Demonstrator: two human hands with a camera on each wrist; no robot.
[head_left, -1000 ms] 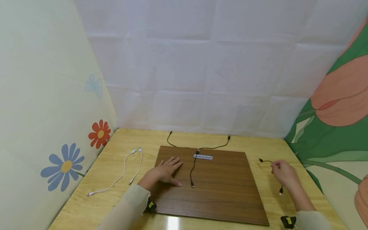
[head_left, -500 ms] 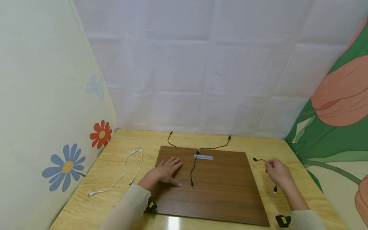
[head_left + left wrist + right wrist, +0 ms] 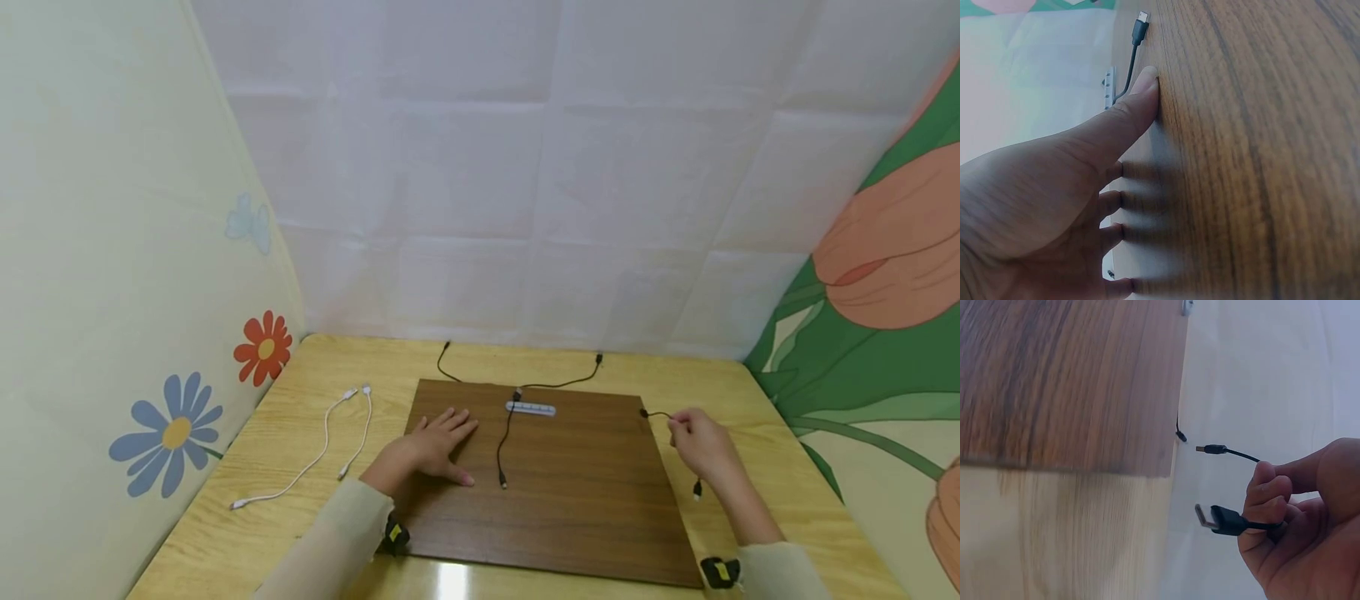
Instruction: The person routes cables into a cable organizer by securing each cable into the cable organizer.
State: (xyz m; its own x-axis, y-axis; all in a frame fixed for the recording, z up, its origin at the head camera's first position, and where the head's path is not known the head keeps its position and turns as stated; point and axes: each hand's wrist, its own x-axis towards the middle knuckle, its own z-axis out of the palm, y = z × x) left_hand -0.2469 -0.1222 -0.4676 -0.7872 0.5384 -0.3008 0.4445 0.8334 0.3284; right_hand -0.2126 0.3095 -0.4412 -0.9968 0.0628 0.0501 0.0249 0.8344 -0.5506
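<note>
A person pinches a short black cable in the right hand, one plug jutting left of the fingers to the edge of a brown board, the other hanging on the near side of the hand. The left hand rests on the board, fingers spread; just right of it lies a second black cable, its far end by a pale slotted strip. Left of that hand, two white cables, one longer, one shorter, lie on the yellow wood-grain counter.
</note>
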